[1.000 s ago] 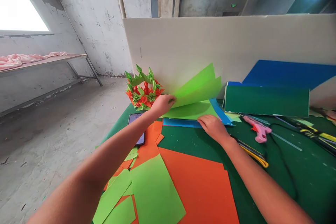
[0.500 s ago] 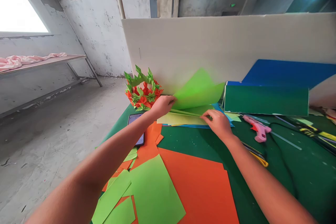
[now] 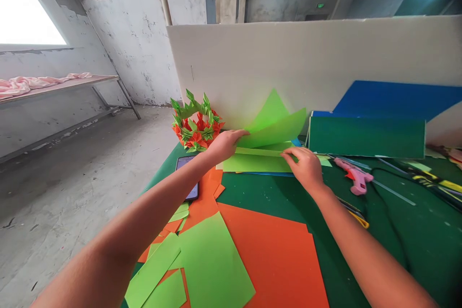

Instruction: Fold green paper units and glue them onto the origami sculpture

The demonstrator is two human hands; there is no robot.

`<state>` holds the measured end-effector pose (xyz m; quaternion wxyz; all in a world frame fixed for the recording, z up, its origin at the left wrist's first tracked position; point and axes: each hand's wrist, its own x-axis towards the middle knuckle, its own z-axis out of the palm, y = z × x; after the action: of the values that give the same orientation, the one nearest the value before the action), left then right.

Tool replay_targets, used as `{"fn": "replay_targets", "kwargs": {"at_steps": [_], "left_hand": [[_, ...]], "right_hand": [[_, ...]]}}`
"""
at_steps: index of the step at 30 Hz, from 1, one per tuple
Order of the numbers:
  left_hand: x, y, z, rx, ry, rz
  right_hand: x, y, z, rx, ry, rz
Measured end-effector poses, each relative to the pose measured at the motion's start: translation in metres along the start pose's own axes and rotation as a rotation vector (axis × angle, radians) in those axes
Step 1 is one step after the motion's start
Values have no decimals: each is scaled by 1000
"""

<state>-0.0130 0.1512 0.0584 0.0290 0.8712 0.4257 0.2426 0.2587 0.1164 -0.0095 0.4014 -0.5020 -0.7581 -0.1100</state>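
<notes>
Bright green paper rises in a curve off a stack of coloured sheets at the back of the table, its far corner up near the white panel. My left hand is closed on the left edge of this paper. With thumb and fingers pinched, my right hand grips the right side of a narrow green fold or edge in front of the raised part. Under both hands a flat green sheet lies on the stack, with a little blue showing beneath. Whether both hands hold one sheet is hard to tell.
A folded orange-and-green paper piece stands left of my hands, a phone before it. Orange paper and cut green pieces lie nearest me. Right are a pink glue gun, its cord and a green board.
The raised green paper has shifted and its near part has opened, showing more flat green sheet below. My right hand has moved slightly right; my left hand slightly right too.
</notes>
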Motion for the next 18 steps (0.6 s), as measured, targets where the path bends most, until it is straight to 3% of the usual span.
{"fn": "replay_targets", "kwargs": {"at_steps": [13, 18], "left_hand": [[-19, 32, 4, 134, -269, 91], [-20, 36, 8, 141, -238, 110]], "right_hand": [[-4, 1, -1, -94, 52, -48], [-5, 2, -2, -116, 63, -61]]}}
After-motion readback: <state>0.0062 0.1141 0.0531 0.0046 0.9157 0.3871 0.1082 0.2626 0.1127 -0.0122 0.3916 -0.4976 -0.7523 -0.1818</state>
